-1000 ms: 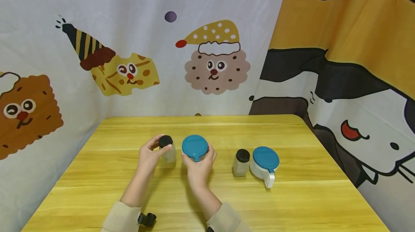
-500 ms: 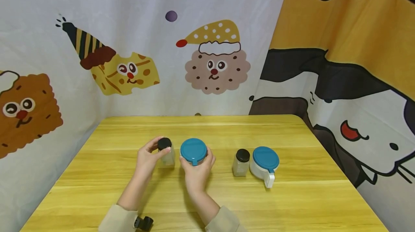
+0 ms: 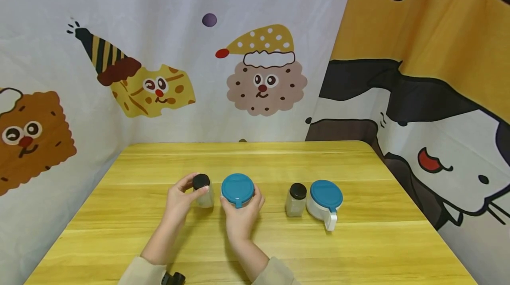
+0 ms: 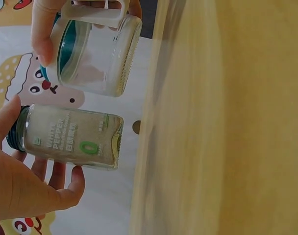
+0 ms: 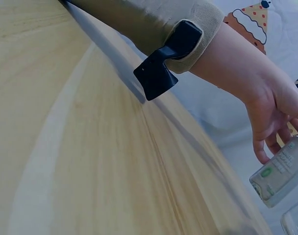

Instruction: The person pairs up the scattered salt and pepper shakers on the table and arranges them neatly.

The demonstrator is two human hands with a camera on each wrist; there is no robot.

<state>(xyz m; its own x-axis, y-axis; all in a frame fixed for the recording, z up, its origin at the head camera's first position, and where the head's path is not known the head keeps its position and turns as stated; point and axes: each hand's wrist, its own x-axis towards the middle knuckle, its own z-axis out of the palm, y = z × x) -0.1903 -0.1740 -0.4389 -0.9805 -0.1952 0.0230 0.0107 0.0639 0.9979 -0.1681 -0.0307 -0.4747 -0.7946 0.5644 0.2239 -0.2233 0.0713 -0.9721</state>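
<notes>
My left hand (image 3: 179, 201) grips a square glass spice bottle (image 3: 206, 199) by its black cap. "White pepper" is legible on the bottle (image 4: 73, 137) in the left wrist view, and pale powder fills much of it. My right hand (image 3: 242, 221) holds a clear glass seasoning jar (image 4: 95, 58) with a blue lid (image 3: 237, 188) and a white handle (image 4: 97, 14). Bottle and jar hang side by side above the table, a small gap between them. At the right wrist view's edge, the left hand (image 5: 274, 117) shows with the bottle, and only a corner of the jar (image 5: 293, 218).
On the wooden table (image 3: 370, 249), a second black-capped bottle (image 3: 295, 205) stands upright to the right, close beside another blue-lidded jar (image 3: 326, 194) whose white handle points towards me. A printed curtain (image 3: 167, 10) hangs behind the table's far edge.
Both hands have drawn the bottle and jar slightly towards me, and a little to the left. The right-hand bottle and jar on the table have stayed put.
</notes>
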